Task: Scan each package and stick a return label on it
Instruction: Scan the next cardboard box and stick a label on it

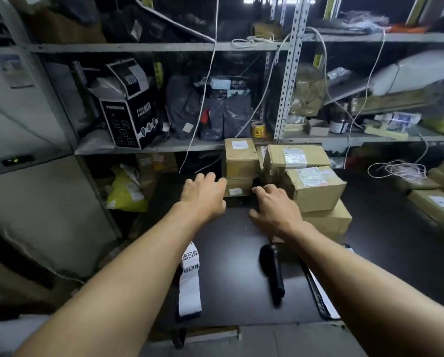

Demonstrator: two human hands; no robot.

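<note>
Several brown cardboard packages stand at the far end of a dark table (231, 253). A tall stack of small boxes (240, 161) is in the middle, with larger boxes (316, 186) to its right. My left hand (203, 194) reaches out with fingers spread, just left of the stack's bottom box. My right hand (275, 204) is stretched forward with relaxed fingers, between the stack and the larger boxes. Neither hand holds anything. A black handheld scanner (272, 271) lies on the table under my right forearm. A strip of white return labels (190, 276) lies near my left forearm.
Metal shelving (151, 148) behind the table holds a black mask box (131, 117), grey mailer bags (215, 112) and a tape roll (257, 128). White cords hang down. A yellow bag (125, 191) sits at left, more boxes (437, 202) at right. A flat tray (321, 287) lies at the table's right edge.
</note>
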